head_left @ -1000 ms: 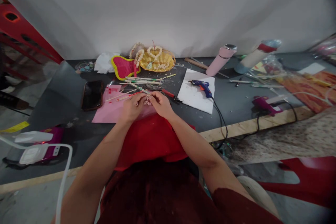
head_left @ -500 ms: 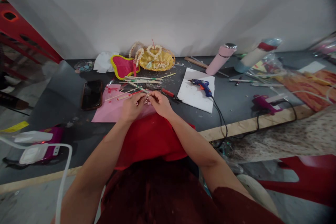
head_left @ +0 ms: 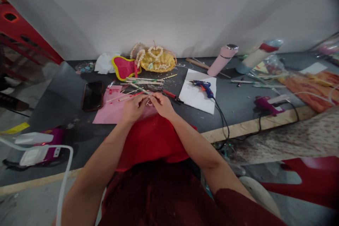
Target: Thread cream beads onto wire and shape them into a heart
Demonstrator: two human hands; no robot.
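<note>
My left hand (head_left: 133, 108) and my right hand (head_left: 163, 106) meet over the front of a pink sheet (head_left: 105, 116). Between their pinched fingertips is a small pale beaded piece (head_left: 149, 103), mostly covered by the fingers. Just beyond the fingertips lie several thin sticks with green-marked paper (head_left: 144, 81) and a red-handled tool (head_left: 169, 94). A red cloth (head_left: 155, 141) spreads under my wrists.
Behind stand a yellow wicker basket (head_left: 159, 64) with beaded strings and a yellow-edged pink dish (head_left: 124, 69). A phone (head_left: 93, 96) lies left. A blue glue gun (head_left: 205, 87) rests on a white board (head_left: 196, 99), its cable over the table edge. Bottles (head_left: 222, 60) stand back right.
Both hands stay in nearly the same place. The fingertips have shifted slightly around the small beaded piece, and nothing else on the table has visibly moved.
</note>
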